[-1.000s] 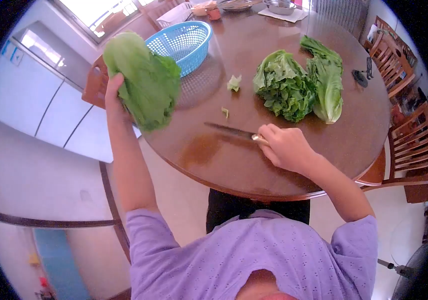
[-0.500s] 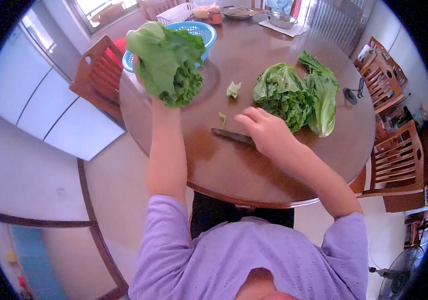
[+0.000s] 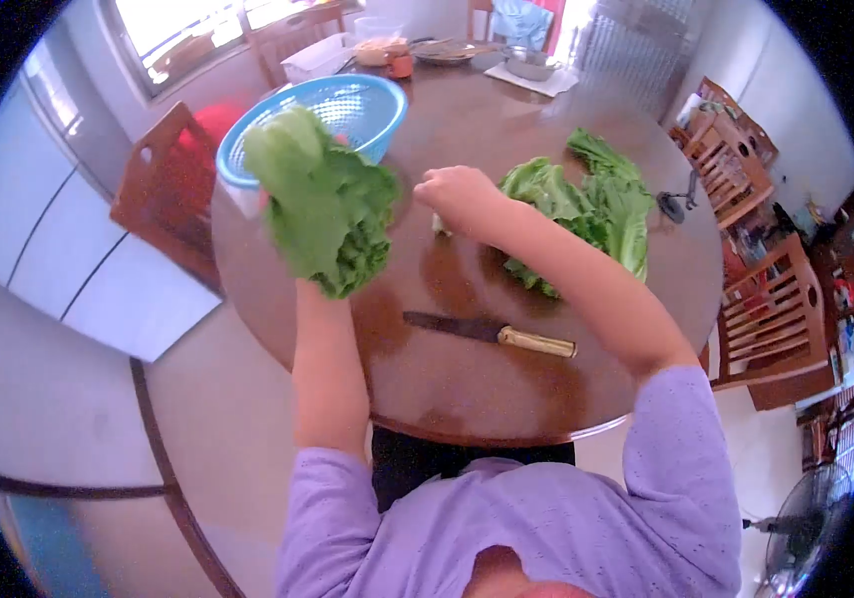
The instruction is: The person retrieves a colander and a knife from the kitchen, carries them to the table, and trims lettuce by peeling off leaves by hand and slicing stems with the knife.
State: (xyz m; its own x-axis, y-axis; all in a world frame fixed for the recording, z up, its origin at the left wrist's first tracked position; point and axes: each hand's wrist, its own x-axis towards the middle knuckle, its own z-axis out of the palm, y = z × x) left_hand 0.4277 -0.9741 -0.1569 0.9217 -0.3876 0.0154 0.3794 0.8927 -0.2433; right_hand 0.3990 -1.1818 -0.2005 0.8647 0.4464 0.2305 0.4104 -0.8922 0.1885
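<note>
Probably tender, lettuce point(image 3: 322, 214) by the basket point(image 3: 387, 105) wants gentle base support; left hand point(image 3: 341, 140) clasps it, right hand point(image 3: 462, 202) is curled closed, contents unclear.

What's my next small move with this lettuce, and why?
I'd probably move the lettuce in your left hand over the blue basket and lower it in: the knife lies on the table, and the basket sits upright, just beyond the leaves.
</note>
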